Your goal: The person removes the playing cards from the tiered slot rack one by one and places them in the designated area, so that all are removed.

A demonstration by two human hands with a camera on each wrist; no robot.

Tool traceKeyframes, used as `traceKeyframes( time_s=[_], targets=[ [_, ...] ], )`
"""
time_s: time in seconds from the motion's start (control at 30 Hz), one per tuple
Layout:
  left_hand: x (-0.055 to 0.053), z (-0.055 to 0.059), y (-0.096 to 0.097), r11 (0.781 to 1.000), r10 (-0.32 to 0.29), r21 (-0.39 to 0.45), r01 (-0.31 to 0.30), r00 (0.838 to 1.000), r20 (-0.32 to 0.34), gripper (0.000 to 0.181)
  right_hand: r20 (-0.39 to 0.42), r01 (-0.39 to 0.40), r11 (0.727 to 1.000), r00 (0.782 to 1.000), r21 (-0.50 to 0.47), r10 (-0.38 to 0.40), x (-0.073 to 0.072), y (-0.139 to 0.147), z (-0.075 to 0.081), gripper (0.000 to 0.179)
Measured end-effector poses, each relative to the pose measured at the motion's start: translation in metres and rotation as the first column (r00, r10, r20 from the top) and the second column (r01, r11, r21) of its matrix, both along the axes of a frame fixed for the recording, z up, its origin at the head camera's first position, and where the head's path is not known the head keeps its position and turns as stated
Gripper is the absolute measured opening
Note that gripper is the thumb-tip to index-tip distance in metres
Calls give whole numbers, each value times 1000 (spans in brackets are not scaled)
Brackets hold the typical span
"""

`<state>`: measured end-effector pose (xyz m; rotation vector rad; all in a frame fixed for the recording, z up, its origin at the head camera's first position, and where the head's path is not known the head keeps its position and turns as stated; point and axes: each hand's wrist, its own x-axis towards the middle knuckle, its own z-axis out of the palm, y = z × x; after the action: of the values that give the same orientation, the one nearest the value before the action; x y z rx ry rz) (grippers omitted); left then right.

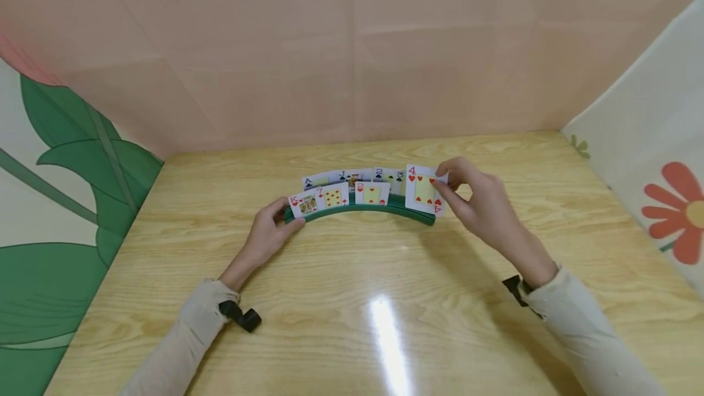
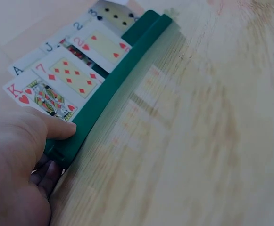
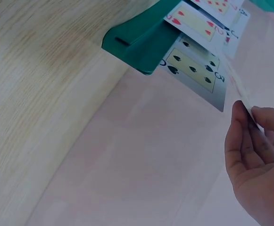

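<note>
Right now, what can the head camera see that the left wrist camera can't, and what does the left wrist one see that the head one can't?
Only the head view shows the right hand pinching the four, and the big leaves at the side.

Only the left wrist view clearly shows the cards' reflection on the shiny tabletop.

Both show the left hand holding one end of the green holder, with the king and seven in it, and the table.
</note>
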<state>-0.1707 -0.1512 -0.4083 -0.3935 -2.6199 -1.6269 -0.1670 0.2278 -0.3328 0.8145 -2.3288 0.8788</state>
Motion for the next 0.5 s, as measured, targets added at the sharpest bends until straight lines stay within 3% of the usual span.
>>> traceKeyframes(
  time_s=[0.5],
  targets=[
    [1,0,2,1000,15,2,-15,1000,7,35,-62,40,999,997,-32,-42,-4,11,19,24]
  ],
)
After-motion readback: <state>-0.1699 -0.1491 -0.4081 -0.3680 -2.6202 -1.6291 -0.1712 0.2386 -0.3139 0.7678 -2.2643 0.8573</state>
